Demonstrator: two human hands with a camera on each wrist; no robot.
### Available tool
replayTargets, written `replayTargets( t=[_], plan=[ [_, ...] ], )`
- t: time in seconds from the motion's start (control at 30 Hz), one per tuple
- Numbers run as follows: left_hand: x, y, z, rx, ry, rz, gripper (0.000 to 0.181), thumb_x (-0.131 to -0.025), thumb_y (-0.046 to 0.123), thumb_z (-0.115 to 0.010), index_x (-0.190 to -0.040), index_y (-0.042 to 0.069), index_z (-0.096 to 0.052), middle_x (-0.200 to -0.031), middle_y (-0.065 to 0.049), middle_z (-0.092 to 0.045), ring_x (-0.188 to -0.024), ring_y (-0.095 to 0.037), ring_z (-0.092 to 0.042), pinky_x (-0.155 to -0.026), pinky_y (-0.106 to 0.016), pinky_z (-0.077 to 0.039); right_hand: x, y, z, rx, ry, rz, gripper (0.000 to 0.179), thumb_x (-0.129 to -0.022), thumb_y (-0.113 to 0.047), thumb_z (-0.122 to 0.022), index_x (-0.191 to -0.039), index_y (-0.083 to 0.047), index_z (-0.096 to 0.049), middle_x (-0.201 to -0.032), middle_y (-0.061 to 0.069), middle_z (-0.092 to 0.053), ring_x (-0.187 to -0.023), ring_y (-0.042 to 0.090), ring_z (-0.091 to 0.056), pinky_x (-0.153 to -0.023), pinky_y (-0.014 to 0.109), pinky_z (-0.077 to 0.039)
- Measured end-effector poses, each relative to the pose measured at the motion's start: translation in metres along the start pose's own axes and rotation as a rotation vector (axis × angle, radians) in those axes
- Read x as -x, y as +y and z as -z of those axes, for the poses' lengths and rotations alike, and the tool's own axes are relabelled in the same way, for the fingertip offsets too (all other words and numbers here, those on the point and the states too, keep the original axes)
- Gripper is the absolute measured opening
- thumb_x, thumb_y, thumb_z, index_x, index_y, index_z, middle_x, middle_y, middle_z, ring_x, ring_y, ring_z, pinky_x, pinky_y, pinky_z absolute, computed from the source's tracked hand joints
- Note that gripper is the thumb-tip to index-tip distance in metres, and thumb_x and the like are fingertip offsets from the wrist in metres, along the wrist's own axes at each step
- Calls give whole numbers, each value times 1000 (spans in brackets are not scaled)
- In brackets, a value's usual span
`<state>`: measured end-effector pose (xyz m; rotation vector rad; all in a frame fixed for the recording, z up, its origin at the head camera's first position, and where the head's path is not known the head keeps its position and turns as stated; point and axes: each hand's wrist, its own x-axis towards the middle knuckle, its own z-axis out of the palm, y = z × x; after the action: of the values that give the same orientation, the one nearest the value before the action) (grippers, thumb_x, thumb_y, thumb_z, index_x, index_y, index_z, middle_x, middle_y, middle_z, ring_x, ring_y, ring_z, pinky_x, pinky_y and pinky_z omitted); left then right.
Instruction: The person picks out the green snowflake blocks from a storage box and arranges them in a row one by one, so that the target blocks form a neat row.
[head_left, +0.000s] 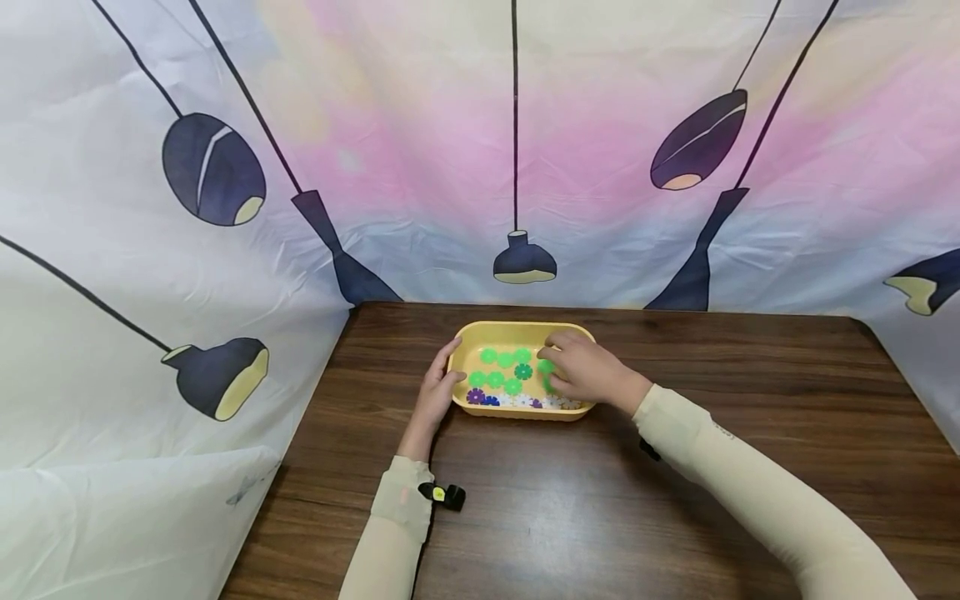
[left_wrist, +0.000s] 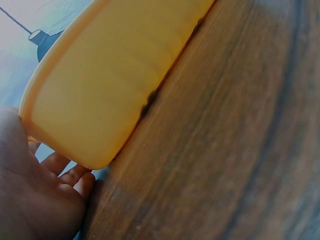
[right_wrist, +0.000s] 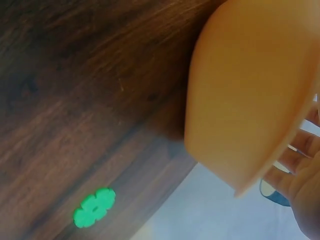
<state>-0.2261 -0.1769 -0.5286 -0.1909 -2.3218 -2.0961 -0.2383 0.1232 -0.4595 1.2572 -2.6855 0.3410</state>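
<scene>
A yellow plastic tray [head_left: 517, 412] sits on the table with several flower-shaped plastic pieces in it. My left hand [head_left: 437, 385] grips the tray's left end; in the left wrist view its fingers [left_wrist: 55, 162] curl round the tray's corner. My right hand [head_left: 588, 367] reaches over the right end, fingertips down inside among bright green pieces [head_left: 545, 365]. Whether those fingertips pinch a piece is hidden. More bright green pieces [head_left: 496, 379] and a dark green piece [head_left: 523, 372] lie in the middle. Purple [head_left: 476, 397], blue [head_left: 491, 401] and white pieces [head_left: 525, 401] line the near side.
A loose green piece [right_wrist: 95, 207] lies on the table outside the tray, in the right wrist view. The brown wooden table [head_left: 525, 517] stretches toward me and to the right. A printed cloth [head_left: 450, 150] hangs behind it and along the sides.
</scene>
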Motion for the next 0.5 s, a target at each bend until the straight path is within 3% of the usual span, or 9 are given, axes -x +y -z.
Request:
replayTargets(
  t=[0.37,0.5],
  plan=[
    [1,-1,1,-9,0,-1,65,-97,-5,-50,-161,5,-42,-171,-15,-30,-159,-33,-20,-122,-53,-26,-10,-2,-15,-60,-106,-69,34,-96,-13,-70,-128,0,-71,-120,17,-67,-111,33,-63,-99,47,-52],
    [0,0,1,-8,3,1,65,-97,-5,-50,-161,5,-43,-171,-14,-31,-159,-32,-21,-122,-53,-25,-15,-1,-17,-69,-88,-80,32,-97,-13,-71,-126,1,-71,-118,17,-67,-108,32,-64,-95,46,-54]
  ],
)
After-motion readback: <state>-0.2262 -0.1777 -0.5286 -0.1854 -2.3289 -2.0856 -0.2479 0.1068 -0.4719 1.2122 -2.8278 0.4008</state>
